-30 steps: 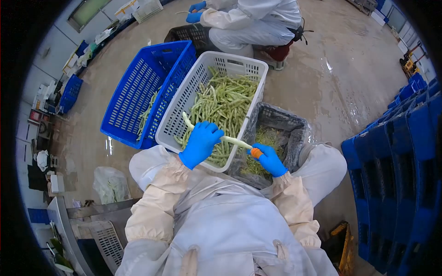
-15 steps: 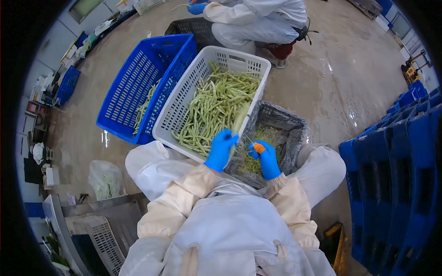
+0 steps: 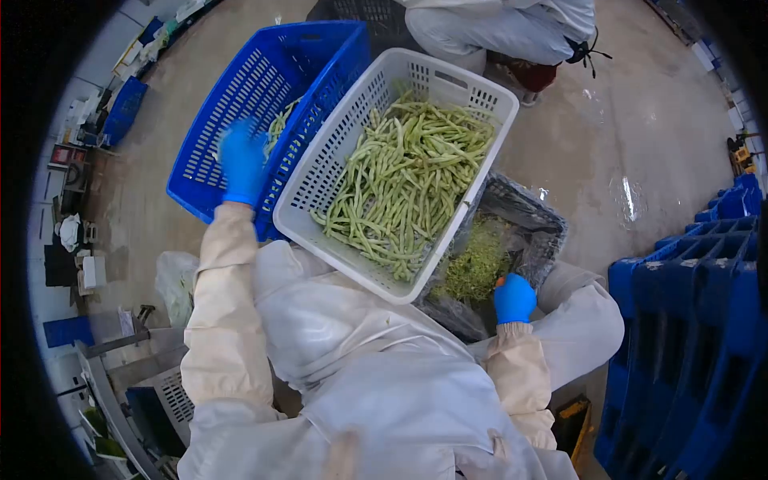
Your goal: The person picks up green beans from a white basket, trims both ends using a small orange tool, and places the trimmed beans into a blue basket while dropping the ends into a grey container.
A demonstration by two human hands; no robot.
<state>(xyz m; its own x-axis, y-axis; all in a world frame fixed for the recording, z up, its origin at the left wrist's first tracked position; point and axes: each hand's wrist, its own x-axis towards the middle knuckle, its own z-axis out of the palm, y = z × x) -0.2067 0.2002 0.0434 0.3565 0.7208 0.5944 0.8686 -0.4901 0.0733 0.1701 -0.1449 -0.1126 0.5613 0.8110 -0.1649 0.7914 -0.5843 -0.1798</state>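
Observation:
My left hand (image 3: 242, 164), in a blue glove, is over the near side of the blue crate (image 3: 212, 188). Motion smears its fingers, so whether it holds anything does not show. A few green beans (image 3: 280, 128) lie inside that crate, just past the hand. In my right hand (image 3: 514, 300), also blue-gloved and closed, is a small orange-handled knife (image 3: 501, 281); its blade is hidden. This hand is at the near edge of a bin lined with dark plastic (image 3: 552, 232), which holds green trimmings (image 3: 476, 264). Between my hands, a white crate (image 3: 308, 196) holds a heap of green beans (image 3: 408, 176).
A person in white (image 3: 504, 32) sits beyond the crates, near a dark crate (image 3: 364, 12). Blue pallets (image 3: 680, 336) stand on the right. A clear plastic bag (image 3: 176, 284) is on the wet floor (image 3: 608, 152) at left.
My left hand has moved from the near side of the white crate leftward to the blue crate. My right hand has shifted right and lower, still holding the knife. The view has tilted.

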